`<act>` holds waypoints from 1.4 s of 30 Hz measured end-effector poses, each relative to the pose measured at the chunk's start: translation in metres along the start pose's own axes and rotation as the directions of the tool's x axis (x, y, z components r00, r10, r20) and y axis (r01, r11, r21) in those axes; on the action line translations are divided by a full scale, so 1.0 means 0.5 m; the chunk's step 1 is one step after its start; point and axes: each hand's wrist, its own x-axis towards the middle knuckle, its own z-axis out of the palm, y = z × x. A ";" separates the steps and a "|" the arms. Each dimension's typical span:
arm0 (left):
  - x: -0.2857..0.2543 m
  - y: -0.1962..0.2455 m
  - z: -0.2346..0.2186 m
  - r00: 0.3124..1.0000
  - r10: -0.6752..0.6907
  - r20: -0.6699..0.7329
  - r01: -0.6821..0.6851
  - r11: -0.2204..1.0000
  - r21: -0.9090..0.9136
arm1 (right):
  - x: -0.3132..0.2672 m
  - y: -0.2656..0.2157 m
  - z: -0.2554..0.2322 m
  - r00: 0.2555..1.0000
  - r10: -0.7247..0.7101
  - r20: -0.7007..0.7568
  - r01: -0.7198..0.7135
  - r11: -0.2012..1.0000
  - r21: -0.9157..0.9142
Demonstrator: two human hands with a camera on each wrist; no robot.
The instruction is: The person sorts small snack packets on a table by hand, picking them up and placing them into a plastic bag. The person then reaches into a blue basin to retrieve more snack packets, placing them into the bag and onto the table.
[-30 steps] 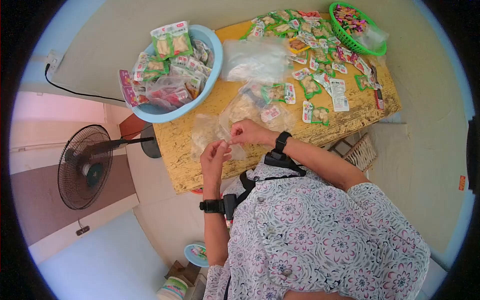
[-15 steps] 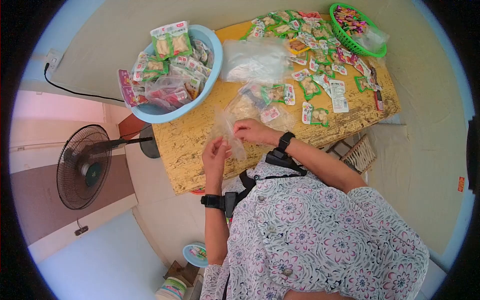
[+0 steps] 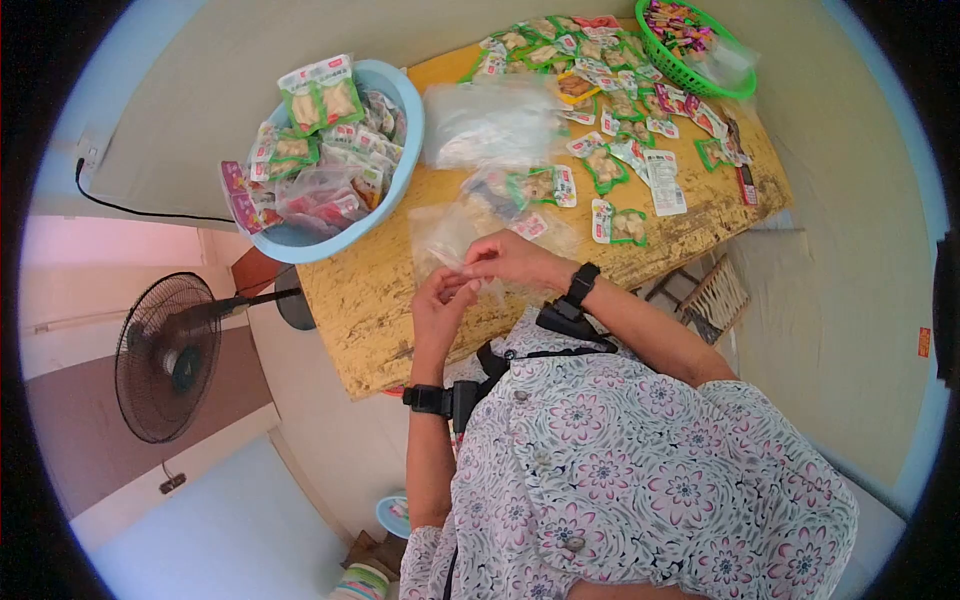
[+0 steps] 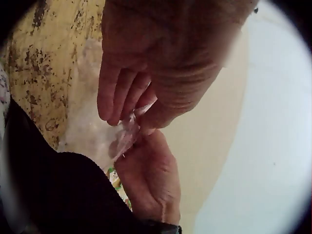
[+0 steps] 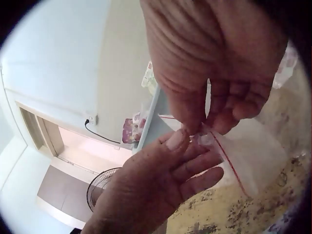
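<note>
A clear plastic bag (image 3: 436, 232) with a red line along its edge (image 5: 231, 168) is pinched between both hands above the yellow table's front edge. My left hand (image 3: 440, 308) grips the bag's edge with thumb and fingers; in the right wrist view the left hand (image 5: 156, 180) has its thumb on the plastic. My right hand (image 3: 515, 262) pinches the same edge, its fingertips touching the left ones. In the left wrist view, crumpled film (image 4: 127, 136) shows between the left hand (image 4: 161, 63) and the right hand (image 4: 150, 178).
A blue basin (image 3: 410, 130) of packets stands at the left, beside a stack of clear bags (image 3: 490, 125). Green-edged snack packets (image 3: 605, 168) lie across the table (image 3: 345, 330). A green basket (image 3: 672, 65) sits at the back right. A fan (image 3: 170, 355) stands left.
The bag, raised upright between the hands half a second ago, now spreads beyond them over the table. The hands have come closer together. The head view has shifted slightly.
</note>
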 end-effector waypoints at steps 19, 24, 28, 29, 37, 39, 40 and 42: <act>-0.016 -0.004 -0.026 0.995 -0.038 -0.088 0.018 0.976 -0.218 | -0.022 -0.041 0.015 0.997 -0.074 0.002 0.074 0.994 0.078; -0.026 0.003 -0.017 1.000 -0.003 -0.027 -0.005 0.963 -0.270 | -0.009 -0.015 0.011 0.987 -0.134 -0.087 0.136 0.991 0.016; -0.031 0.018 -0.006 0.998 -0.051 -0.043 0.031 0.924 -0.382 | -0.013 -0.027 0.019 0.984 -0.163 -0.079 0.151 0.979 -0.138; -0.029 0.021 -0.007 0.997 -0.063 -0.044 0.043 0.932 -0.360 | -0.015 -0.034 0.022 0.987 -0.140 -0.080 0.124 0.975 -0.184; -0.024 0.008 -0.025 0.978 -0.080 -0.192 0.005 0.933 -0.360 | -0.019 -0.060 0.026 0.968 -0.224 -0.111 0.202 0.963 -0.180; -0.023 0.003 -0.037 0.975 -0.055 -0.215 -0.004 0.965 -0.264 | -0.022 -0.061 0.025 0.969 -0.226 -0.096 0.210 0.966 -0.152; -0.023 0.002 -0.037 0.974 -0.050 -0.222 -0.018 0.955 -0.296 | -0.022 -0.062 0.025 0.970 -0.227 -0.089 0.214 0.967 -0.138; -0.023 0.001 -0.034 0.971 -0.042 -0.235 -0.046 0.932 -0.358 | -0.022 -0.068 0.030 0.976 -0.211 -0.054 0.202 0.971 -0.131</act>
